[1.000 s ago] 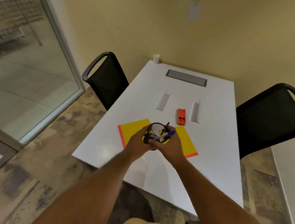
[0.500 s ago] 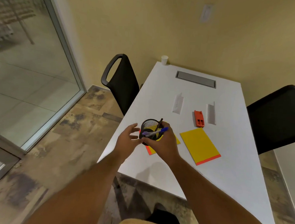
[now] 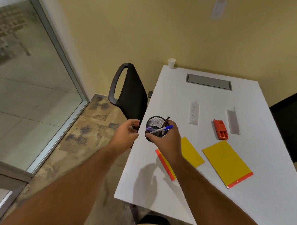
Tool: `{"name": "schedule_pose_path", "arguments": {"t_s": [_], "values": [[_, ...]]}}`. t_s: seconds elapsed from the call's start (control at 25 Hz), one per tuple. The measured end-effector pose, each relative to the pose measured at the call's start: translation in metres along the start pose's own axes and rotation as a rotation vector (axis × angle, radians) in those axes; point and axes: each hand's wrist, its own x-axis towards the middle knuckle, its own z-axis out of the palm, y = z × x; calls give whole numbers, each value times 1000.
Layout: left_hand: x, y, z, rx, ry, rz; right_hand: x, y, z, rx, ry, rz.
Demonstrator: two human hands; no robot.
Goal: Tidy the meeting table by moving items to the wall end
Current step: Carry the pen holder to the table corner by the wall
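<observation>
My right hand grips a black mesh pen cup with several pens in it, held just above the left edge of the white table. Beside the cup, over the floor, my left hand hangs free with its fingers apart. Two yellow folders with orange edges lie on the table, one under my right wrist and one to the right. An orange stapler and two white folded name cards lie farther in. A white paper cup stands at the wall end.
A grey cable hatch is set into the table near the wall. A black chair stands at the table's left side, and another at the right. A glass partition runs along the left.
My left hand has let go of the pen cup and moved off to the left. My view has shifted left, and the cup has been carried from above the yellow folder toward the table's left edge.
</observation>
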Motion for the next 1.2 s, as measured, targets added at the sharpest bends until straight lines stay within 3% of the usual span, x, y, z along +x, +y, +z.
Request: {"name": "schedule_pose_path", "arguments": {"t_s": [0.28,0.56,0.76,1.04,1.2], "values": [[90,11,2,-98,-16,-74,62,-42,17,-51,96,28],[185,10,6,-180,-255,29,105,-75,48,-161,390,116],[264,23,-49,-97,-457,207,122,-130,98,-178,607,237],[311,36,-118,-174,-557,273,143,-188,150,-194,785,286],[337,43,-144,-261,-554,273,165,-201,171,-176,794,282]]}}
